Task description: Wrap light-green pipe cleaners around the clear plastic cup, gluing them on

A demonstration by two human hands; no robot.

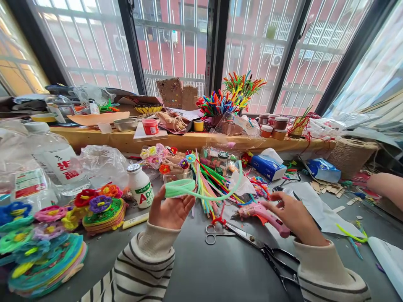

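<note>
A light green pipe cleaner (181, 188) rests in my left hand (171, 208), held between the thumb and the fingers with the palm turned up. One end is looped over the hand, and its long tail curves up to the right. My right hand (291, 216) is just above a pink hot glue gun (264, 213), with its fingers bent and apart. Whether those fingers touch the glue gun is hard to tell. In front of the hands lie large black-handled scissors (252, 239) and a smaller silver pair of scissors (214, 235).
Colourful flower-topped pieces (47, 260) stand at the left, near a white bottle (140, 188) and a large clear jug (56, 159). Bundled pipe cleaners (208, 188) lie ahead. A blue tissue pack (267, 165) and a twine spool (351, 157) are further right. Another person's arm (385, 188) enters there.
</note>
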